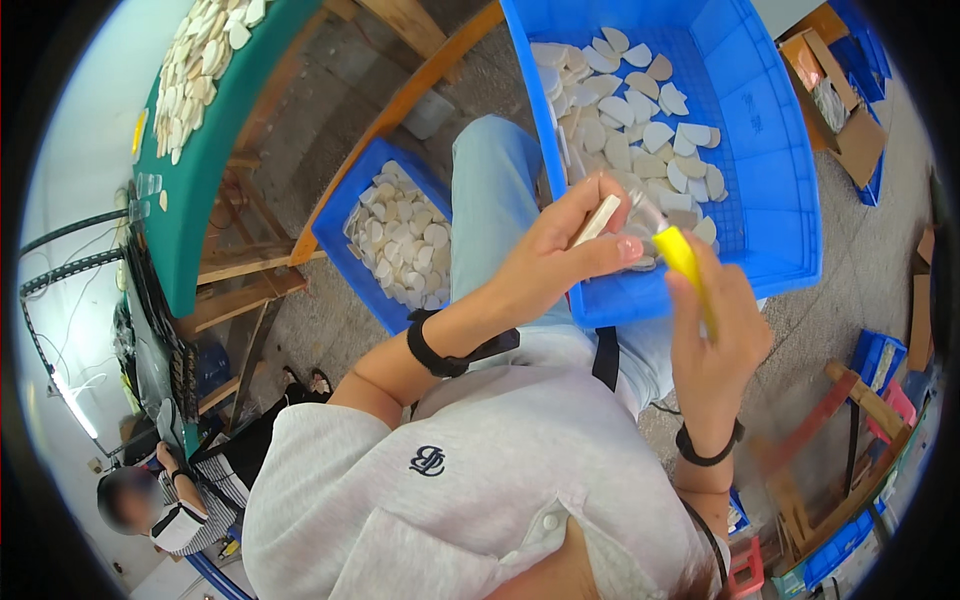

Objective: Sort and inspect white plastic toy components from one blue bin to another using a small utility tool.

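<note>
Between the thumb and fingers of my left hand [565,235] is a thin cream-white flat piece [598,220], seen nearly edge-on. My right hand [725,345] grips a slim yellow-handled tool [681,258], its narrow tip pointing up and left toward my left fingers. Motion blurs that tip, so I cannot tell its kind or whether it touches the piece. Both hands are over the near edge of a big blue bin [765,130] in front of me. Inside the bin lie several loose half-round cream pieces [640,105], heaped toward its left side.
A smaller blue crate [340,215] full of similar pieces stands left of my leg. On the green-topped table [215,190] at far left lies another pile of pieces [205,70]. Cardboard boxes [835,105] sit far right. Another person [165,510] is at lower left.
</note>
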A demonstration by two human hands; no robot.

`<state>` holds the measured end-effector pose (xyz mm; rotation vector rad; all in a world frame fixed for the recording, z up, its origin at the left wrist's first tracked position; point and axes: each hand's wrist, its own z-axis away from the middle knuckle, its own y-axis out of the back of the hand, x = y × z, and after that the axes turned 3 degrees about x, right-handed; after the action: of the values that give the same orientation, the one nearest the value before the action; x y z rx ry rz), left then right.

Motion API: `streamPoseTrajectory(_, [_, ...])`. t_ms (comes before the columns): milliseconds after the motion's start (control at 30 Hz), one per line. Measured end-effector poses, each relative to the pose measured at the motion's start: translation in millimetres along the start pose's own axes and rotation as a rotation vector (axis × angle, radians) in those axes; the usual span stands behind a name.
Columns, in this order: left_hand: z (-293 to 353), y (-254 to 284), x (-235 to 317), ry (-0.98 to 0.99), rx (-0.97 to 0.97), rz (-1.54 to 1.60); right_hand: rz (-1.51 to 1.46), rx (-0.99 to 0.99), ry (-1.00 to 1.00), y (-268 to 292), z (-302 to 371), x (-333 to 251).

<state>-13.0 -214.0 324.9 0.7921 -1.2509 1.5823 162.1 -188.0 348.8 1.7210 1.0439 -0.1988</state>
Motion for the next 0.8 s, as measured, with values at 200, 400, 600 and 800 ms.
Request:
streamPoseTrajectory(200, [-3,4,-4,-0.156,0.007,-0.121,-0.062,-0.121,0.071,0,2,-2])
streamPoseTrajectory(400, [0,0,3,-0.087,-0.009,-0.078,-0.034,-0.128,0.084,2,0,-2])
streamPoseTrajectory(600, [-8,5,-9,-0.323,0.072,-0.273,0.029,-0.149,0.093,4,-1,-3])
streamPoseTrajectory(800, [-6,-1,-7,-0.130,0.095,-0.207,0.136,-0.066,0.040,-6,-3,1])
